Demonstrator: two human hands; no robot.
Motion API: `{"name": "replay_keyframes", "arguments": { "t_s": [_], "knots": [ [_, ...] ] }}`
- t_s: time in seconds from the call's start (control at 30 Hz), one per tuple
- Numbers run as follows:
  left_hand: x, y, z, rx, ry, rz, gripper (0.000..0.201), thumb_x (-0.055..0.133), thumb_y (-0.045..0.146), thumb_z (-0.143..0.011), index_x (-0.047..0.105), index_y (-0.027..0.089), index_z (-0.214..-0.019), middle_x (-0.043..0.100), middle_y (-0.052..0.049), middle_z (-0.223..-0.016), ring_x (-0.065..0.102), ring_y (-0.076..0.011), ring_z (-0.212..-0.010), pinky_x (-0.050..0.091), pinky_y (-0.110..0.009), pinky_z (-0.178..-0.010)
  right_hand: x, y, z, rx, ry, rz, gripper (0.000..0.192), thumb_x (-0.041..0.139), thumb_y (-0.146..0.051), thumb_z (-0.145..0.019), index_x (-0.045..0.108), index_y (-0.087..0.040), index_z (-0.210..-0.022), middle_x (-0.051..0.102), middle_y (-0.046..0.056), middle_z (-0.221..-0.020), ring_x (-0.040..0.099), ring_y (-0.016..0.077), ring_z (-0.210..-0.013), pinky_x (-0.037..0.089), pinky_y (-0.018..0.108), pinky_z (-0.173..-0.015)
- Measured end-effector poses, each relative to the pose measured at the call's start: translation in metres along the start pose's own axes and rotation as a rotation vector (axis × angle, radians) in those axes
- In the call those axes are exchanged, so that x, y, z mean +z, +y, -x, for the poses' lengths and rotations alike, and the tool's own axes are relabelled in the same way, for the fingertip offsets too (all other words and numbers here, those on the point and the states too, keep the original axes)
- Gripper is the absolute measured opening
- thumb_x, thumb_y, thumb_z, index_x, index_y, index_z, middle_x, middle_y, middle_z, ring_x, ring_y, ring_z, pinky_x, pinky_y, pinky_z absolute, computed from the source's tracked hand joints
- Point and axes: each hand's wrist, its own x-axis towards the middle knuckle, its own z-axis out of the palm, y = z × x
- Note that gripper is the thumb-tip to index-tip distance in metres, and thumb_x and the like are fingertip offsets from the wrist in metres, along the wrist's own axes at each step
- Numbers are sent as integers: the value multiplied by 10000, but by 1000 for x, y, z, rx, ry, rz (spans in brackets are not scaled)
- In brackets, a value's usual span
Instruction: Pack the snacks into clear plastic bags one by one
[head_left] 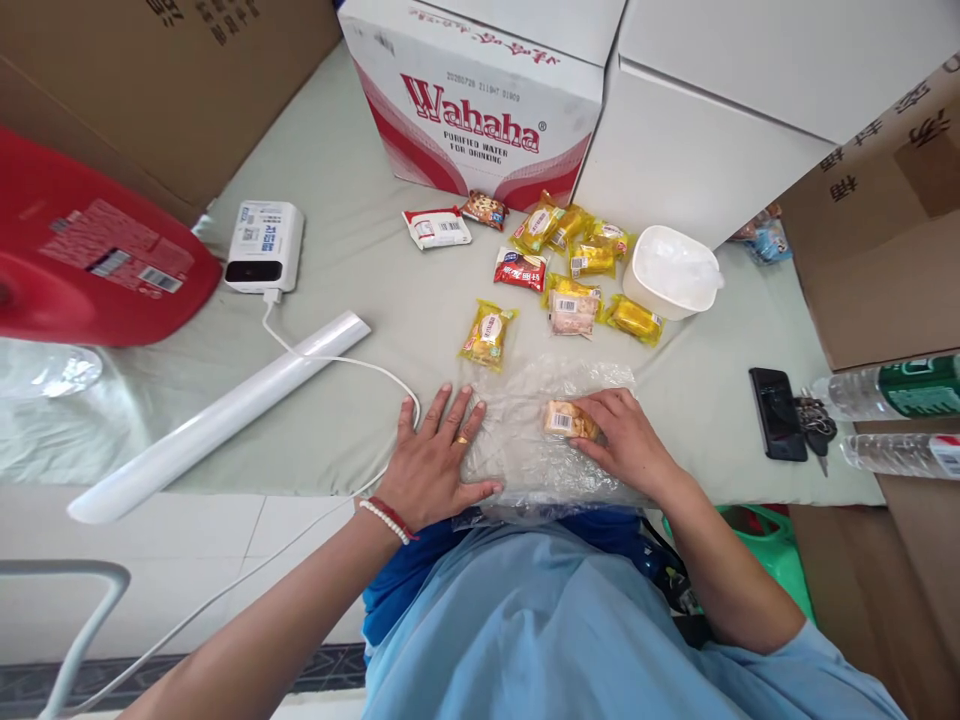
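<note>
Left hand (424, 470) lies spread beside a cable (352, 361) — right hand (626, 432) pinches a snack (559, 418), white tub (649, 300) beyond.

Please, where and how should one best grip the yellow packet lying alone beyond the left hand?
Probably across the middle of the yellow packet, at its two long edges, from above and the near side. It lies flat, long edges running roughly front to back, and the left hand is on that near side.
</note>
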Motion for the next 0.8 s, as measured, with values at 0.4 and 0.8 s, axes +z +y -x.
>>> {"name": "replay_keyframes", "arguments": {
  "t_s": [0.4, 0.8],
  "knots": [
    [-1, 1, -1, 4, 12, -14, 1070, 528, 823, -831, 314, 145, -1630, 236, -200, -1704, 150, -442, -1593, -10, -708, -1244, 10, -21, 2, -77, -76, -96, 546, 730, -439, -909, 592, -260, -1406, 623, 152, -1284, 533, 340, -1197, 496, 553, -1013],
    [-3, 1, -1, -1, 5, -17, 1035, 493, 808, -863, 319, 130, -1624, 242, -170, -1706, 171, -425, -1591, 26, -705, -1249, -25, 11, -200, 5, 55, 281, 661, 605, -230, -938, 427, -120, -1565, 418, 192, -1596, 380, 375, -1436, 338, 519, -1181]
  ]
}}
